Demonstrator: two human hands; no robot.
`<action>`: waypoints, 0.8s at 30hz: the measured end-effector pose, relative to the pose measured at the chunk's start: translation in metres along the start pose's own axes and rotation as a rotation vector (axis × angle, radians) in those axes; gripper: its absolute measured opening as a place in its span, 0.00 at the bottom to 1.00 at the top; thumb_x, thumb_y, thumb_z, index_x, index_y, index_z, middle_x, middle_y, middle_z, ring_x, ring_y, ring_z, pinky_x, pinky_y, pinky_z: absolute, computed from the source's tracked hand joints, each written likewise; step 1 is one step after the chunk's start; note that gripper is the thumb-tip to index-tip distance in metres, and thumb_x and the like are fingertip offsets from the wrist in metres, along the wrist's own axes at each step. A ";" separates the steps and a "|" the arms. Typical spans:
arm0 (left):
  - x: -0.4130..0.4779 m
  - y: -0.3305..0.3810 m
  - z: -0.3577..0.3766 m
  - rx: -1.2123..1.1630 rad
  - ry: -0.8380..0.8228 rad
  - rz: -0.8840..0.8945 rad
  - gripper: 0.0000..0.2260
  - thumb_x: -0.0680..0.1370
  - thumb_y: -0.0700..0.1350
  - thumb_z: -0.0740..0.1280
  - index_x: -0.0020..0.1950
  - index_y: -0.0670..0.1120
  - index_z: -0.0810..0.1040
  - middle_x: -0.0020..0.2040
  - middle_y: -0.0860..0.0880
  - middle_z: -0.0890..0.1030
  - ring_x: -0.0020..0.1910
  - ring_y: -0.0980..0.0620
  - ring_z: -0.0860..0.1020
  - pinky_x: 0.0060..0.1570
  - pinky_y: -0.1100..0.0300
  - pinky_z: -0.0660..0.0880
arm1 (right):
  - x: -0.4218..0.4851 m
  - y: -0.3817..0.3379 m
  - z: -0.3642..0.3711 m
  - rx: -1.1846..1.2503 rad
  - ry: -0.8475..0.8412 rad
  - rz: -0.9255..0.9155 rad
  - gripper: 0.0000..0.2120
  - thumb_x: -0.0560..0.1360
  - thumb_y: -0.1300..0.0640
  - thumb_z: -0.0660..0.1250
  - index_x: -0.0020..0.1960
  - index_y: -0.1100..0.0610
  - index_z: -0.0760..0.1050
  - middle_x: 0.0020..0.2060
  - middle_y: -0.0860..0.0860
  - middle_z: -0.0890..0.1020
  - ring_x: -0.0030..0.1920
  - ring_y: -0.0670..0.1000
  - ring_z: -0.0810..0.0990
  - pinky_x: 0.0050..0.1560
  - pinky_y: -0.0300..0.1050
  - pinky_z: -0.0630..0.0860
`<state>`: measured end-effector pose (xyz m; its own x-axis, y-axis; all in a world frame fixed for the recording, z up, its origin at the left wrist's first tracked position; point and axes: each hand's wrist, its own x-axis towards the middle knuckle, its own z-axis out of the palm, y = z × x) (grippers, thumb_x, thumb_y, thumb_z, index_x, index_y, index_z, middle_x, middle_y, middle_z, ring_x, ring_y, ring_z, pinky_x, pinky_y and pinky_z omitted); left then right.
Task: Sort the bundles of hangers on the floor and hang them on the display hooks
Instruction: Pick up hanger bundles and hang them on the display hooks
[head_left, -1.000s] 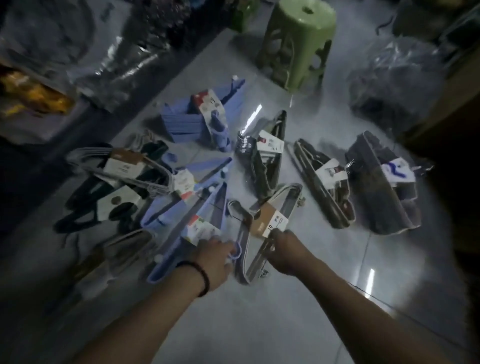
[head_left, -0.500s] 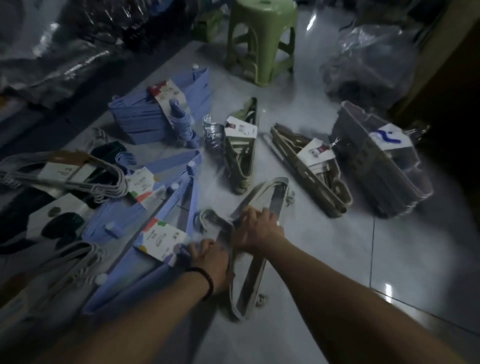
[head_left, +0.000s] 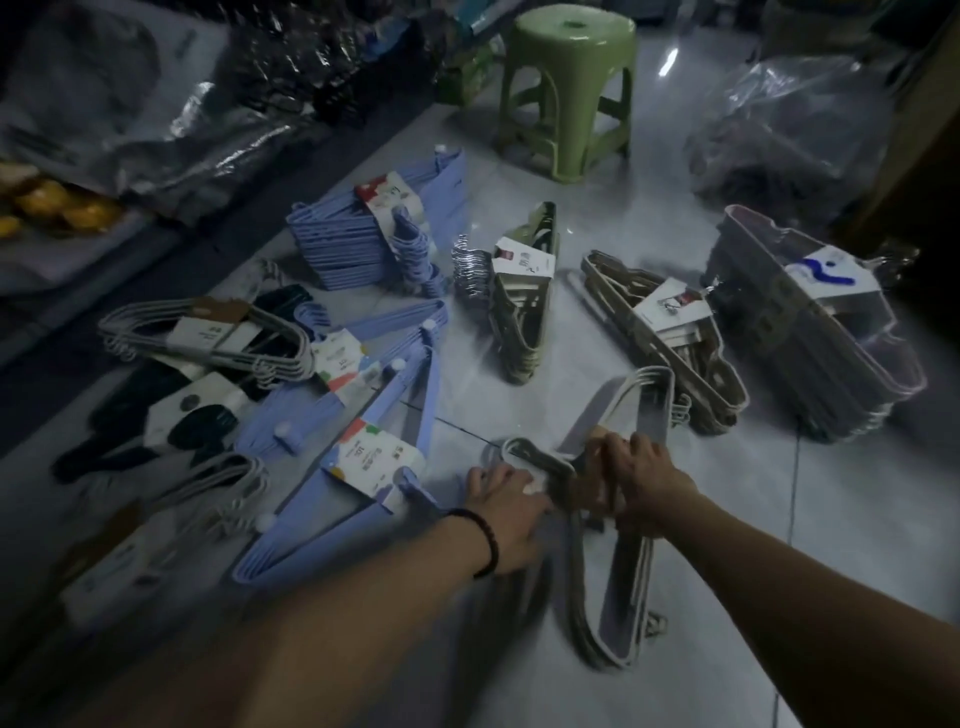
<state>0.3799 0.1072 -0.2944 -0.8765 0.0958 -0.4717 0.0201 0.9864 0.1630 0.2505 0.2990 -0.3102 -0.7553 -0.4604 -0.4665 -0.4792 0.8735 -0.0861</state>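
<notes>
Tiled floor (head_left: 597, 322): bare tiles right of the arms, green stool (head_left: 569, 88) at far edge. Bundles fan left to far right: blue stack (head_left: 353, 244), blue bundle (head_left: 363, 499) beside left hand. Grey bundle (head_left: 628, 525) centre, under both hands. Right hand (head_left: 641, 480) clenched on its neck; left hand (head_left: 506, 506) rests flat by the hooks, grip unclear.

Light blue hanger bundles (head_left: 363, 244), grey-white hangers (head_left: 623, 587), a pale green stool (head_left: 569, 88) and glossy grey floor tiles (head_left: 831, 519) are noted.
</notes>
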 end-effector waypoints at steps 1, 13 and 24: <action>-0.007 -0.011 -0.002 -0.018 0.047 -0.042 0.22 0.77 0.56 0.65 0.72 0.58 0.70 0.74 0.46 0.65 0.74 0.39 0.59 0.68 0.39 0.59 | 0.001 -0.007 -0.001 -0.020 -0.019 0.028 0.55 0.61 0.48 0.82 0.78 0.48 0.52 0.68 0.55 0.65 0.69 0.61 0.68 0.62 0.60 0.77; -0.127 -0.198 -0.007 -0.093 -0.005 -0.542 0.33 0.78 0.60 0.68 0.78 0.50 0.61 0.75 0.42 0.62 0.74 0.36 0.63 0.73 0.42 0.64 | -0.004 -0.237 -0.016 -0.032 -0.102 -0.292 0.37 0.74 0.32 0.68 0.73 0.55 0.67 0.66 0.60 0.76 0.66 0.63 0.75 0.64 0.55 0.75; -0.083 -0.272 -0.016 -0.167 0.129 -0.568 0.27 0.82 0.51 0.62 0.79 0.45 0.62 0.76 0.40 0.65 0.75 0.39 0.65 0.74 0.43 0.62 | -0.014 -0.245 0.040 -0.032 0.127 -0.045 0.11 0.83 0.54 0.64 0.61 0.40 0.77 0.51 0.49 0.84 0.44 0.48 0.80 0.40 0.41 0.76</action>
<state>0.4392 -0.1711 -0.2855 -0.7795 -0.4667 -0.4177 -0.5346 0.8433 0.0554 0.3958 0.0980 -0.3180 -0.7822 -0.5175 -0.3470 -0.5267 0.8467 -0.0753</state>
